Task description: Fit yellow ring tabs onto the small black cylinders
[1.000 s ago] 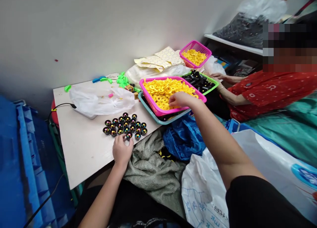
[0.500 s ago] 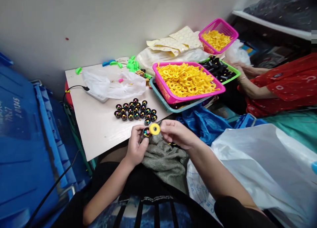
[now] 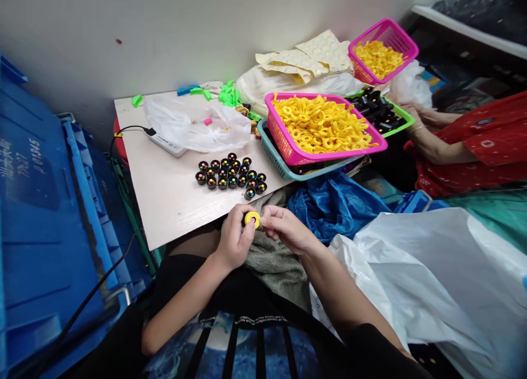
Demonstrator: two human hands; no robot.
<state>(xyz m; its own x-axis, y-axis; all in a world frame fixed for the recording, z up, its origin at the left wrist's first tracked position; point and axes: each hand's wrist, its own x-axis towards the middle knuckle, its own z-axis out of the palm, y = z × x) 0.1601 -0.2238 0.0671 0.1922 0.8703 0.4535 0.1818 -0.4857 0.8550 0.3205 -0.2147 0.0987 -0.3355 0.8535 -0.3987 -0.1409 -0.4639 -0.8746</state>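
My left hand [image 3: 234,237] and my right hand [image 3: 283,228] meet just below the board's near edge, over a grey cloth [image 3: 274,261]. Between their fingertips sits a yellow ring [image 3: 252,219], pressed onto a small black cap that the left fingers mostly hide. Both hands are closed in a pinch. Just beyond them, several black caps with coloured centres [image 3: 230,173] stand in a cluster on the white board [image 3: 173,203]. A pink basket [image 3: 288,148] heaped with yellow rings [image 3: 321,129] rests on a teal basket to the right.
A clear plastic bag [image 3: 193,127] and a white power strip lie at the board's back. Blue crates [image 3: 37,214] stand left. A blue bag [image 3: 333,203] and white sack [image 3: 432,280] lie right. Another person in red [image 3: 473,148] works by a green basket [image 3: 397,123] of black parts.
My right hand left the pink basket with a yellow ring and came to my left hand, which lifted a black cap off the board. The ring now sits on the cap.
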